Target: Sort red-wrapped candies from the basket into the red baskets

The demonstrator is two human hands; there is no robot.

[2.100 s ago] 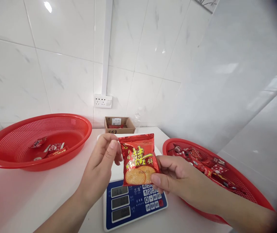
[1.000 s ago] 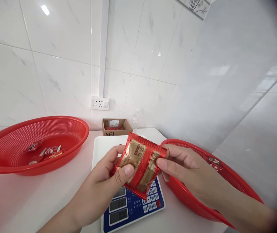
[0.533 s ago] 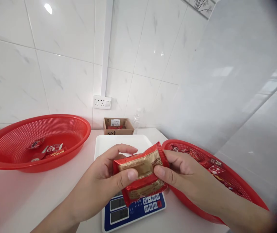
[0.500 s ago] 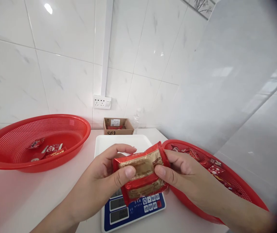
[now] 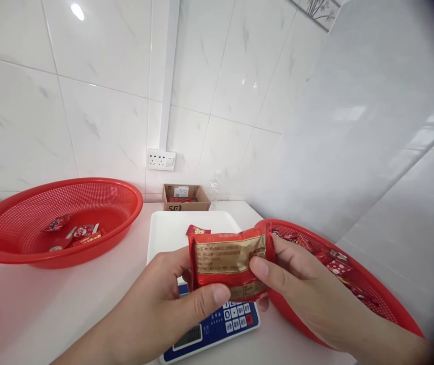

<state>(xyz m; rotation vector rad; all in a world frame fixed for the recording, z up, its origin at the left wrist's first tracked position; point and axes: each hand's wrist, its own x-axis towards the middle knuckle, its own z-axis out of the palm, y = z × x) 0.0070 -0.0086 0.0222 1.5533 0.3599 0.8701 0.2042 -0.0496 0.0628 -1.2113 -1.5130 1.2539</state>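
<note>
A red and gold snack packet (image 5: pixel 232 258) is held up in front of me, its printed back turned my way. My left hand (image 5: pixel 174 294) grips its left end, thumb along the lower edge. At the other end, my right hand (image 5: pixel 288 268) pinches it with the thumb pressed on the gold panel. Below and behind the packet stands a white and blue digital scale (image 5: pixel 179 218), partly covered by my hands. A small red wrapped piece (image 5: pixel 197 230) shows on the scale's pan, mostly hidden behind the packet.
On the left stands a red perforated basket (image 5: pixel 125 213) with a few wrapped snacks inside. Another red basket (image 5: pixel 395 319) holds several wrapped snacks at the right. Against the tiled wall are a small cardboard box (image 5: pixel 192 207) and a clear plastic bottle (image 5: pixel 214 187).
The packet has shifted slightly right and turned more level. My left thumb has slid from the packet's face to its lower edge. The red piece on the pan has come into view.
</note>
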